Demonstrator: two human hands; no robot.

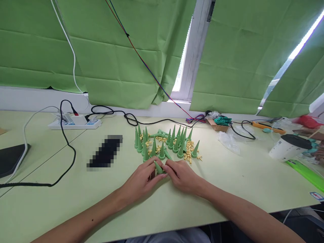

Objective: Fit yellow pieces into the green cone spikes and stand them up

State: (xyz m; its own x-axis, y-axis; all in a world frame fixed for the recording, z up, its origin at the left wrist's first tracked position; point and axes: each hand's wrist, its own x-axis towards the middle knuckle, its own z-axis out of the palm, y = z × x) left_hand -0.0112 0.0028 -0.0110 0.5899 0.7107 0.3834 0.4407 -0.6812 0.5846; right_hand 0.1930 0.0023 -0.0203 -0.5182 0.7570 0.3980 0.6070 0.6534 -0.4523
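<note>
My left hand is closed around a small green cone, which tilts with its point up and to the left. Against the cone's right side, my right hand has its thumb and fingers pressed together; whatever is between them is hidden. Just beyond both hands, several green cones with round bases stand upright in loose groups. Small yellow plastic pieces lie scattered among them. Some green parts lie on their sides behind the front cones.
A pixelated dark patch is left of the cones. Farther left are a power strip, black cable and dark device. On the right are a small cardboard box, lidded cup, green phone-like slab and another person's hand.
</note>
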